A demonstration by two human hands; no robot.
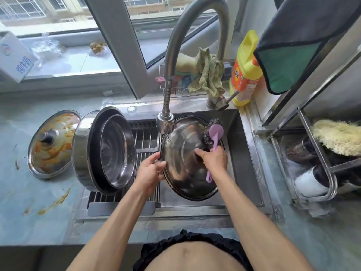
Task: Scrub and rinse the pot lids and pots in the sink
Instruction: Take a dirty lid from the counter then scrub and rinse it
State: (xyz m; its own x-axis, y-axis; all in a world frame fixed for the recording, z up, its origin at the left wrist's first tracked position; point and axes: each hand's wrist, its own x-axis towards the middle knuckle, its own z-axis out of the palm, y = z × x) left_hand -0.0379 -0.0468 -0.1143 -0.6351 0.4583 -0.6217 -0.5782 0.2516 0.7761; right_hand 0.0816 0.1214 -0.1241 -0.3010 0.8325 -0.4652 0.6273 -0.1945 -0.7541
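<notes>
A: Lid (183,163) position: tilted in the sink (244,153), directly under the faucet head (165,124). How is it secured?

B: Left hand (150,171) grips the lid's left rim, fingers curled over the edge. Right hand (214,159) holds the purple handle of the steel-wool scrubber (212,133), fingers wrapped round it; the wool head rests against the lid's upper right.

A: Recommended procedure for this step?

B: Judgement only: keep the left grip firm so the wet rim does not slip, work the wool in overlapping passes from rim to centre, then rotate the lid under the spout. Only a slight trickle is visible at the spout, so the flow may need raising before rinsing.

A: Inventory?

B: 2 lids: 1 in the sink, 1 stained orange lid (51,143) on the counter at left, not yet cleaned. 2 nested pots (105,151) stand on edge on the drain rack (144,137). 1 scrubber. 1 yellow detergent bottle (246,69) behind the sink. Cloths are bunched in the wire caddy (183,90); their number cannot be told.
</notes>
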